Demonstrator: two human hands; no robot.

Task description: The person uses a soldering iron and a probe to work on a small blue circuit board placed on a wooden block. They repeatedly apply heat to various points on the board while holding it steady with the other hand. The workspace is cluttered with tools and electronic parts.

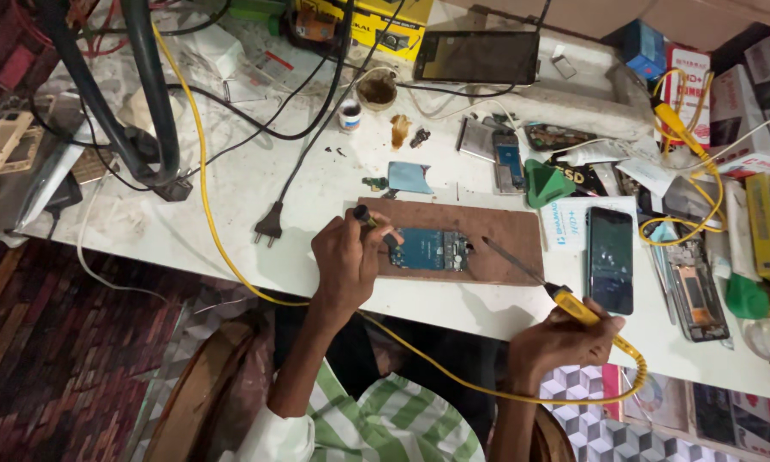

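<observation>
Board [432,250] lies flat on a brown mat [505,248] at the near edge of the white bench [231,214], blue face up. My left hand [344,261] rests on the mat's left end, fingers closed around a small dark tool [369,221] with a yellow band; its lower end angles toward the board's left edge, though I cannot tell whether it touches. My right hand [563,340] sits off the bench's near edge, clenched around the yellow handle of a soldering iron [564,301]. The iron's thin metal shaft runs up and left across the mat, its tip lying just right of the board, apart from it. A yellow cord [198,171] leaves the handle, loops under my wrists and climbs away across the bench.

Right of the mat: a dark phone [611,259] face up, and beside it an opened phone frame [697,295]. Behind the mat: a green wedge [546,184], a blue plate [409,177], and loose phone parts. A black plug [269,227] lies left of the mat. A tablet [477,57] rests at the far edge.
</observation>
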